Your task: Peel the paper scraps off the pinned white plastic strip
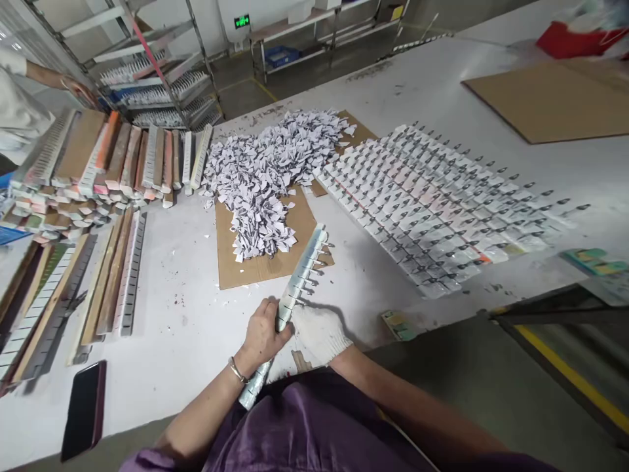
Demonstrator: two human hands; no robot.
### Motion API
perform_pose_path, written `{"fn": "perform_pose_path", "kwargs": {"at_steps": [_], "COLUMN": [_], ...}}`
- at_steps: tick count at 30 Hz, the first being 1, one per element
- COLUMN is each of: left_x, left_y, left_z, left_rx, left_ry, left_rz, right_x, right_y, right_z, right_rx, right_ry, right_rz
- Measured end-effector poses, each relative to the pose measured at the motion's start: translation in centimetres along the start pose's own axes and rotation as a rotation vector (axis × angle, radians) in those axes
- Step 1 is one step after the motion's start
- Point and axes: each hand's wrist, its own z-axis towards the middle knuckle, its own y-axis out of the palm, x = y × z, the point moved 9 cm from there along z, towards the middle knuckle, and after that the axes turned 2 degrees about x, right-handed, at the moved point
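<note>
My left hand (260, 333), bare with a bangle at the wrist, is closed around a long slotted strip (299, 275). The strip slants away from my body, and small dark metal pieces stick out along the right edge of its far half. Against that edge is my right hand (320, 333) in a white knitted glove. Its fingers are drawn together beside the strip, and their tips are partly hidden, so what they pinch cannot be made out. Beyond the strip, a heap of small white pieces (265, 170) lies on a cardboard sheet (227, 269).
Rows of strips fitted with metal pieces (432, 203) lie to the right. Stacked slotted bars (130, 157) and loose bars (105, 282) lie left, near a phone (83, 410). A co-worker's hand (78, 88) reaches by a rack (162, 72). Cardboard (550, 98) lies far right.
</note>
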Motion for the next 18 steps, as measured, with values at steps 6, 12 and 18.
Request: {"fn": "perform_pose_path", "kwargs": {"at_steps": [6, 12, 18], "left_x": [0.3, 1.5, 3.1], "left_y": [-1.7, -4.6, -3.6], "left_z": [2.7, 13.0, 17.8], "left_rx": [-0.011, 0.158, 0.057], "left_ry": [0.019, 0.122, 0.311], "left_rz": [-0.067, 0.271, 0.587], "right_x": [1.1, 3.7, 2.9], "right_y": [-2.1, -1.1, -5.1], "right_z": [0.6, 0.4, -0.8], "right_rx": [0.105, 0.215, 0.367], "right_ry": [-0.019, 0.106, -0.06], "right_rz": [0.174, 0.353, 0.321]}}
